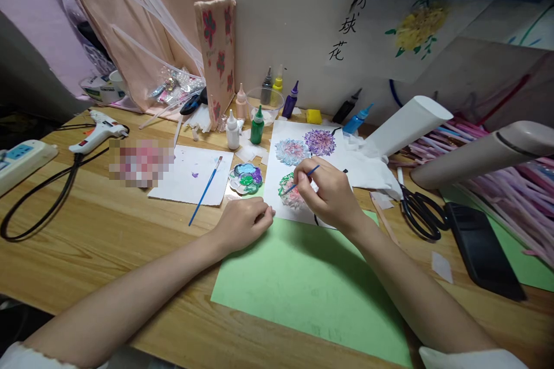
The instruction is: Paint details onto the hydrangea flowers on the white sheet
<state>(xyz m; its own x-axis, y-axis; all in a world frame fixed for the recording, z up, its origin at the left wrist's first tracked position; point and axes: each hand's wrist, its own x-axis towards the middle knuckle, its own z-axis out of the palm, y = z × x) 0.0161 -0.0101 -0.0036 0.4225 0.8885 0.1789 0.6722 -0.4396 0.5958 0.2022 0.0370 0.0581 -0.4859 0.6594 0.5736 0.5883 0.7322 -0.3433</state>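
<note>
My right hand (pixel 331 193) pinches a thin blue paintbrush (pixel 308 176) and its tip touches a pink and green flower (pixel 289 191) painted on a white sheet (pixel 303 144). Two more painted flowers, one bluish pink (pixel 292 151) and one purple (pixel 320 142), lie higher on the same sheet. My left hand (pixel 244 222) rests loosely curled on the table, fingertips at the white sheet's lower left corner, with nothing visible in it. A small flower-shaped palette (pixel 246 178) with green, blue and purple paint sits just left of the sheet.
A green sheet (pixel 303 282) lies in front of me. A second blue brush (pixel 206 190) rests on white paper (pixel 190 176). Paint bottles (pixel 257 125) stand behind. A glue gun (pixel 95 131) and power strip (pixel 19 161) sit left; scissors (pixel 422 213), a phone (pixel 482 251) and pink sticks (pixel 511 184) right.
</note>
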